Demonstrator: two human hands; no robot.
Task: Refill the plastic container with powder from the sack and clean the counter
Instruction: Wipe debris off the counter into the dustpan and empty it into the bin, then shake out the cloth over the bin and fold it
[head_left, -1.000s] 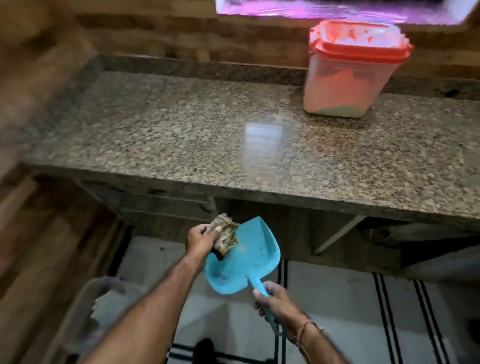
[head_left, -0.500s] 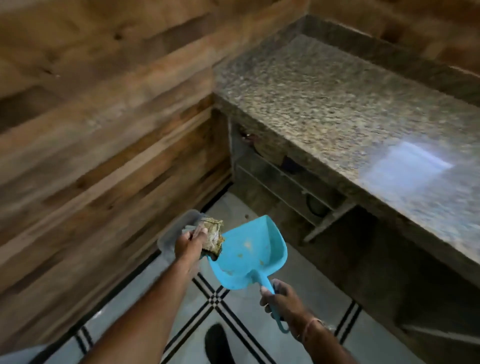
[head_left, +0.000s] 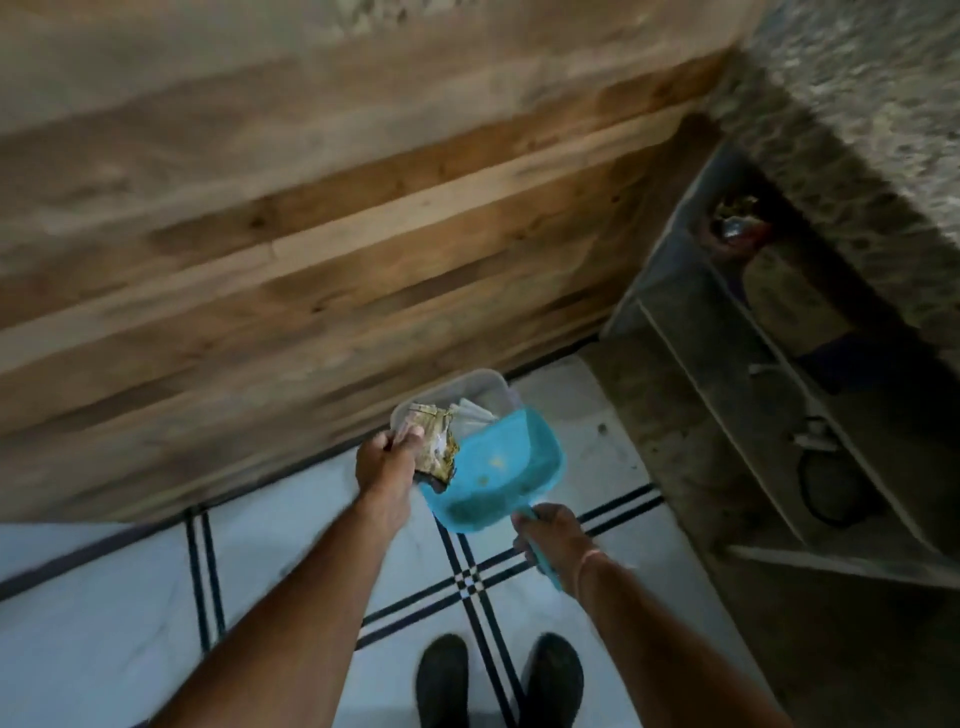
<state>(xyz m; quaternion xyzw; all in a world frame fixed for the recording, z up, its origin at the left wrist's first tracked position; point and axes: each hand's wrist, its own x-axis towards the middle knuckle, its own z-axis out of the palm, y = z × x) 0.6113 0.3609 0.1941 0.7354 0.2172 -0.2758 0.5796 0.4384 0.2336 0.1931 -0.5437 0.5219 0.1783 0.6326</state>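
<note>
My right hand (head_left: 551, 535) grips the handle of a turquoise dustpan (head_left: 493, 473), held out in front of me above the floor. My left hand (head_left: 387, 462) is shut on a dirty, crumpled cleaning rag (head_left: 439, 441) pressed against the dustpan's left edge. Just beyond the dustpan, a clear plastic bin (head_left: 483, 387) with white scraps inside stands on the floor against the wooden wall. The granite counter (head_left: 883, 104) shows only as a blurred corner at the top right. The lidded powder container and the sack are out of view.
A wooden plank wall (head_left: 311, 234) fills the left and top. Open shelves (head_left: 753, 389) under the counter hold dark items on the right. White floor tiles (head_left: 104, 623) with black stripes lie below, and my two dark shoes (head_left: 498, 680) are at the bottom.
My view has swung left and down, away from the counter and the orange-lidded container, toward the floor. Both hands carried the dustpan and rag over to the clear bin by the wall.
</note>
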